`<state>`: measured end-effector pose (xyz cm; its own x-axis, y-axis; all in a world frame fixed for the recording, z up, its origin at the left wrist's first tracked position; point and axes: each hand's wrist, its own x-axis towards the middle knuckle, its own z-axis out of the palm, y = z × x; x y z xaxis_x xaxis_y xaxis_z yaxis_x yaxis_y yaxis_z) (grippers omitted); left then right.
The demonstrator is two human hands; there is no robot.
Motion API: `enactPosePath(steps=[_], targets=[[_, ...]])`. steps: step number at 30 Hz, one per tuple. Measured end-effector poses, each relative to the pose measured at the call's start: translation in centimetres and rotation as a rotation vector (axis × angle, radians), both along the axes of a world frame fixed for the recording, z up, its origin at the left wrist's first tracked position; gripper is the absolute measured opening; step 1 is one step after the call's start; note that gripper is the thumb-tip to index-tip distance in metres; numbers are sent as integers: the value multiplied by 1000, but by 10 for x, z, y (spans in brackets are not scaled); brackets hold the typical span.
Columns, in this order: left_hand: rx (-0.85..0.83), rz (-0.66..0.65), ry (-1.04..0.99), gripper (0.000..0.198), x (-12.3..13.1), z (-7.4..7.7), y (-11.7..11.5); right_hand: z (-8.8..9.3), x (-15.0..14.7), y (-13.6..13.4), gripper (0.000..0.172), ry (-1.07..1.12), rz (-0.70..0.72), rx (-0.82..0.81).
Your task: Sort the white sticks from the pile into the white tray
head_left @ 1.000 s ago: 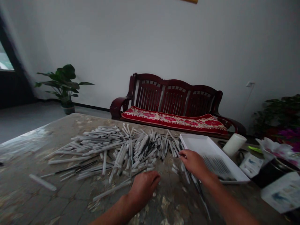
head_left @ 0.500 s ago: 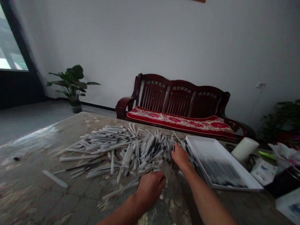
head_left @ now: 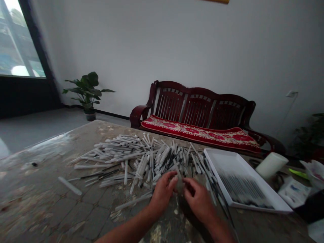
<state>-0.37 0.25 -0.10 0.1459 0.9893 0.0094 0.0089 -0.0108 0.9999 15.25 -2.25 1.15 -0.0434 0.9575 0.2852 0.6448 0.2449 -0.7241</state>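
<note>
Left hand: the left hand (head_left: 163, 194) sits at the near edge of the heap, its fingers (head_left: 172, 179) curled inward and closed on a white tube.

Right hand: the right hand (head_left: 197, 199) faces the left hand from just beside it, its fingers (head_left: 186, 184) curled and bent toward the tube. Blur hides whether they grip it or only touch it.

Held tube: the white tube (head_left: 180, 180) stands tilted between the 2 hands, just in front of the heap. Its markings are too blurred to read.

Heap: a loose pile of white pen-like tubes (head_left: 152, 158) with black parts lies crisscrossed on the desk (head_left: 50, 189), left of the hands and reaching far. A few lie apart from it, including 1 stray tube (head_left: 69, 186) to the left.

Tray: a white rectangular tray (head_left: 235, 165) sits on the desk to the right. A tidy side-by-side batch of dark-tipped items (head_left: 243, 190) fills its near part, while its far part is bare.

Progress: the tidy batch is much smaller than the loose heap.

Far side: a dark red wooden bench (head_left: 197, 101) with a red cushion (head_left: 199, 134) stands against the wall, and a potted plant (head_left: 87, 91) stands on the floor to the left.
</note>
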Motion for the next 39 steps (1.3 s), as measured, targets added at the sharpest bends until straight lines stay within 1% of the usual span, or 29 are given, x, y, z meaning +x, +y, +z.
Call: enactPosePath(steps=[2, 4, 6, 8, 10, 11, 13, 15, 18, 20, 22, 24, 25, 27, 29, 31, 33, 35, 36, 37, 39], targets=[[33, 38, -13, 34, 0, 0, 1, -1, -9, -9, 28, -20, 64, 51], [96, 64, 64, 27, -2, 1, -1, 0, -11, -12, 22, 1, 63, 81], [187, 39, 244, 22, -4, 4, -5, 2, -7, -13, 20, 88, -5, 105], [296, -22, 505, 18, -5, 7, -10, 4, -1, -14, 27, 207, -66, 133], [391, -73, 739, 18, -7, 11, -13, 3, 3, -16, 34, 300, -71, 148], [422, -88, 816, 19, -8, 13, -14, 3, 4, -17, 34, 320, -68, 150], [456, -96, 867, 20, -11, 16, -13, 1, 3, -17, 30, 332, -91, 137], [466, -61, 793, 22, -14, 17, -11, -1, 1, -13, 29, 360, -153, 103], [441, 71, 527, 24, -15, 16, -6, 0, -1, -4, 31, 484, -243, 54], [349, 128, 341, 19, -12, 13, -3, 2, -2, 1, 32, 580, -297, 45], [171, 101, 162, 22, -7, 11, -1, 3, -4, 3, 32, 650, -321, 49], [-20, 41, -24, 33, -1, 10, 1, 0, -7, 3, 32, 664, -292, 48], [-83, 29, -115, 38, 2, 9, 2, -2, -9, 3, 31, 652, -260, 45], [-130, 47, -252, 41, 5, 10, 5, -8, -13, 2, 30, 615, -185, 24], [-127, 111, -319, 41, 4, 13, 10, -15, -15, 1, 32, 577, -129, -4], [-136, 196, -355, 39, -1, 18, 17, -20, -15, 0, 34, 515, -116, -8], [-164, 287, -419, 34, -9, 27, 27, -22, -15, 0, 34, 422, -139, 27], [-258, 357, -501, 25, -19, 39, 37, -22, -14, -1, 32, 337, -157, 61], [-304, 379, -551, 19, -23, 45, 42, -21, -14, -1, 32, 314, -160, 63], [-308, 389, -569, 13, -27, 51, 46, -20, -14, 0, 33, 303, -161, 52], [-332, 408, -587, 9, -30, 61, 51, -18, -15, 0, 33, 297, -163, 14]])
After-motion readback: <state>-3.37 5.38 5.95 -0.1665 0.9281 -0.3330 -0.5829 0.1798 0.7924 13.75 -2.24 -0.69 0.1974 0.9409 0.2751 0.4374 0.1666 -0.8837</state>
